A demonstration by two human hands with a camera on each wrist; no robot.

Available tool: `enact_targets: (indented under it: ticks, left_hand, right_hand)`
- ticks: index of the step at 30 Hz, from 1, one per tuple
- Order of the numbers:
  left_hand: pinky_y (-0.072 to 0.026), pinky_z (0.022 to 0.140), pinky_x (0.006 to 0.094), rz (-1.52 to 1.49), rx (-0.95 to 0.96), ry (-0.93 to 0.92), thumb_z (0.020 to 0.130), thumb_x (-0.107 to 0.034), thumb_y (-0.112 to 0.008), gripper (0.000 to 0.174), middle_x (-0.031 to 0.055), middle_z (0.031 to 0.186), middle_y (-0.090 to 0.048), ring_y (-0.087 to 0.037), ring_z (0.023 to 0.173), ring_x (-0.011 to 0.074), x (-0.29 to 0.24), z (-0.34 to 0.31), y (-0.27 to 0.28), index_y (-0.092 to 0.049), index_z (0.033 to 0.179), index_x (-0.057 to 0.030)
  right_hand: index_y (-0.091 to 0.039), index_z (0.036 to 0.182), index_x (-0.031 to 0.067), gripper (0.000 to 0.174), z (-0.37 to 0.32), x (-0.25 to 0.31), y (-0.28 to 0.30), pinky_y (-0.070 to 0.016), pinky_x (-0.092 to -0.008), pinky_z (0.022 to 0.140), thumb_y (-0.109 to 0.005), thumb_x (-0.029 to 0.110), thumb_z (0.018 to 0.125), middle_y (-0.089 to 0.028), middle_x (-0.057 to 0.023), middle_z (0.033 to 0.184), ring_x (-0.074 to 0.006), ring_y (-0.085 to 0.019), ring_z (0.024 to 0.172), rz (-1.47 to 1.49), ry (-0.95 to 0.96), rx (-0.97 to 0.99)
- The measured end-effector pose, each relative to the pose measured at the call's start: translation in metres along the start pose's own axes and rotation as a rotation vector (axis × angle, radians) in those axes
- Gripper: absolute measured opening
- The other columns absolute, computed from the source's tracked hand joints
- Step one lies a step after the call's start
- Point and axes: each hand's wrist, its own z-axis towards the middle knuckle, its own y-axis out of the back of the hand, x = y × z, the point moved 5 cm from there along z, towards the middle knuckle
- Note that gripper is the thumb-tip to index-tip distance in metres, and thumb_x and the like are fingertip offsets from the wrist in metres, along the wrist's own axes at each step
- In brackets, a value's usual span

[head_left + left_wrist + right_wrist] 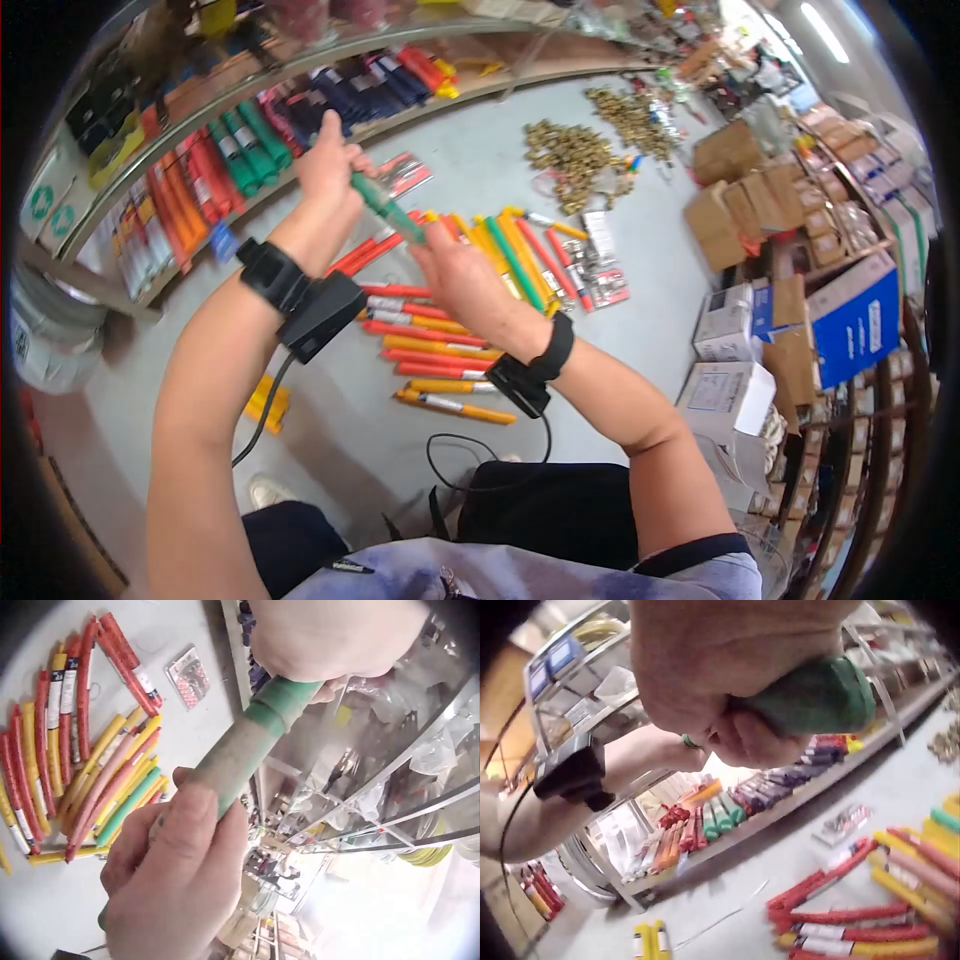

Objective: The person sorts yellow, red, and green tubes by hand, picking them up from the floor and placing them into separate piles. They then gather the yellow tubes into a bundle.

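A long green roll (385,207), partly under a cloudy clear wrap, is stretched between my two hands above the floor. My left hand (330,178) grips its far end, and in the left wrist view the fingers curl round behind the roll. Lower along it, my right hand (472,290) holds the near part, thumb (187,814) pressed along the wrap. From the right wrist view one blunt end of the green roll (814,701) sticks out of the right fist. The stretch inside each palm is hidden.
Red, yellow and orange rolls (440,355) lie spread on the floor below, with one green roll (515,262) among them. A shelf (240,215) with sorted coloured rolls runs along the left. Brass fittings (570,160) are heaped ahead; cardboard boxes (735,205) stand right.
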Motion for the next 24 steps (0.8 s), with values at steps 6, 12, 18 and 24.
enact_targets:
  ticks: [6, 12, 18, 24]
  left_hand:
    - [-0.0223, 0.041, 0.0233, -0.005, 0.287, 0.104, 0.081, -0.035, -0.056, 0.035, -0.0035, 0.051, -0.023, -0.023, 0.043, 0.0085, -0.033, -0.020, -0.030, -0.034, 0.067, -0.0126]
    - [-0.0259, 0.042, 0.0248, -0.050, 0.157, -0.046, 0.082, -0.035, -0.053, 0.034, -0.0031, 0.052, -0.023, -0.025, 0.044, 0.0100, -0.052, -0.025, -0.027, -0.033, 0.067, -0.0124]
    - [-0.0265, 0.039, 0.0260, -0.045, 0.092, -0.075, 0.083, -0.034, -0.053, 0.031, -0.0022, 0.050, -0.027, -0.030, 0.041, 0.0111, -0.059, -0.001, -0.011, -0.036, 0.069, -0.0115]
    - [-0.0308, 0.040, 0.0192, -0.002, 0.193, -0.264, 0.080, -0.035, -0.058, 0.028, -0.0036, 0.051, -0.033, -0.037, 0.044, 0.0074, -0.124, 0.035, 0.033, -0.049, 0.074, -0.0089]
  right_hand:
    - [-0.045, 0.094, 0.0066, 0.024, -0.015, 0.025, 0.016, -0.0223, -0.0207, 0.034, -0.037, 0.029, 0.090, -0.038, 0.0005, 0.058, -0.0078, -0.035, 0.040, 1.422, -0.636, 0.613]
    - [-0.041, 0.094, 0.0027, 0.021, -0.001, 0.027, 0.030, -0.0376, -0.0326, 0.044, -0.046, 0.021, 0.086, -0.046, -0.0130, 0.058, -0.0270, -0.043, 0.047, 0.085, 0.076, 0.000]
    - [-0.044, 0.078, 0.0013, 0.020, -0.008, 0.019, 0.025, -0.0426, -0.0290, 0.050, -0.045, 0.019, 0.087, -0.053, -0.0104, 0.063, -0.0214, -0.053, 0.055, 0.583, -0.258, 0.283]
    - [-0.046, 0.095, 0.0067, 0.019, -0.055, -0.023, 0.004, -0.0295, -0.0192, 0.037, -0.041, 0.024, 0.090, -0.041, 0.0018, 0.055, -0.0058, -0.036, 0.041, 0.761, -0.339, 0.354]
